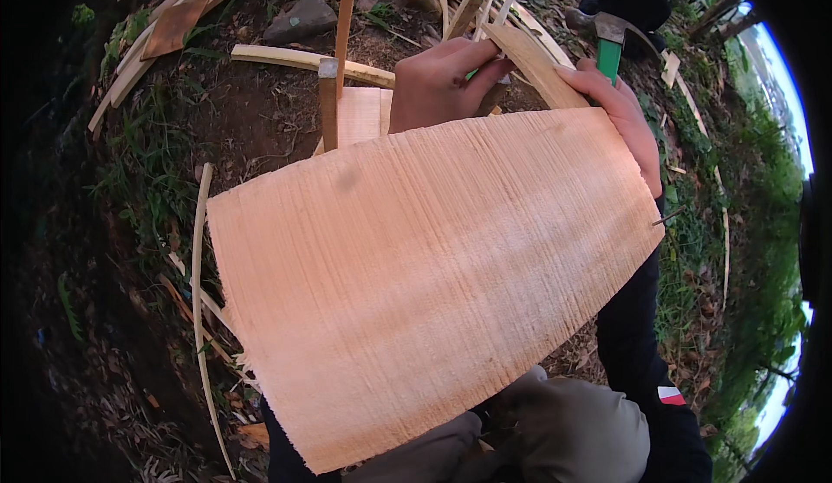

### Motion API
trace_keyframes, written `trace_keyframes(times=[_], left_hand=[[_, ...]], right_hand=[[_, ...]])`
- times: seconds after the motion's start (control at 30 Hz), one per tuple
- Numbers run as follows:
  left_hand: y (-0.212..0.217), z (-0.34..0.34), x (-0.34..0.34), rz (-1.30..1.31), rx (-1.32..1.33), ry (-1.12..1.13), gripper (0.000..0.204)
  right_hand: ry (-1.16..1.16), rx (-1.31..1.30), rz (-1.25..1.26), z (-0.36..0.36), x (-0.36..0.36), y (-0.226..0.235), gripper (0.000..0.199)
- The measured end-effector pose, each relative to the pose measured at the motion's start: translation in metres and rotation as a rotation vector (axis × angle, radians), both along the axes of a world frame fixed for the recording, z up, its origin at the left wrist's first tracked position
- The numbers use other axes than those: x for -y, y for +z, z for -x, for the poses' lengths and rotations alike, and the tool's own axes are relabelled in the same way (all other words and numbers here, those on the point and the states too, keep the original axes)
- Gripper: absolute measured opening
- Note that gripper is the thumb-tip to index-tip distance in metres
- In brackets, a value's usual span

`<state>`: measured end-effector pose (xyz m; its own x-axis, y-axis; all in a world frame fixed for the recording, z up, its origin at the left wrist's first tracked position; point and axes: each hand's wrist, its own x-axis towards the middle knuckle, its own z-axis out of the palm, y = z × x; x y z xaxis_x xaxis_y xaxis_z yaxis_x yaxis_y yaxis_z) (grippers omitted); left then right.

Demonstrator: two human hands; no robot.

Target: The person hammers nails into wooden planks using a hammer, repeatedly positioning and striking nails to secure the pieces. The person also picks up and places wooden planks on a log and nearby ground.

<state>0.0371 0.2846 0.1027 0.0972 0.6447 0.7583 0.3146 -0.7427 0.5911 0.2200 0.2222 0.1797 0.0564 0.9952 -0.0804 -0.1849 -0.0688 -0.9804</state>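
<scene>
Big pale wood sheet (pixel 433 284) fills the middle of the view, thin, ribbed with fine lines across it, held up over the person's lap and knees (pixel 555 435). Left hand (pixel 442 84) at the sheet's far edge, fingers curled shut around a narrow wood strip (pixel 533 63) that runs up and left from the sheet's top right corner. Right hand (pixel 628 123) lies along the sheet's right edge, fingers wrapped over that edge, gripping it. Green-handled hammer (pixel 611 45) just beyond the right hand, can't tell if it touches. Two upright wood stakes (pixel 334 84) stuck in the ground (pixel 251 119) left of the left hand, with a flat board at their base. Loose wood slats (pixel 165 24) and scraps scattered on bare dirt and grass all round
</scene>
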Motion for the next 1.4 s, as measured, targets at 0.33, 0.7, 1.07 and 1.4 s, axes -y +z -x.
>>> trace_keyframes(times=[0.33,0.7,1.07,1.4], left_hand=[[-0.011,-0.007,-0.014,-0.179,-0.035,0.029,0.015],[-0.008,-0.011,-0.013,-0.170,-0.056,0.059,0.019],[0.020,-0.002,0.014,-0.222,-0.073,0.024,0.012],[0.091,0.105,0.136,-0.310,-0.541,-0.017,0.030]], right_hand=[[-0.003,-0.048,0.087,-0.013,-0.011,-0.012,0.020],[-0.072,0.118,-0.063,0.006,0.006,0.002,0.017],[0.033,-0.123,-0.004,-0.018,0.010,-0.010,0.031],[0.449,0.091,-0.198,0.035,0.090,-0.009,0.043]])
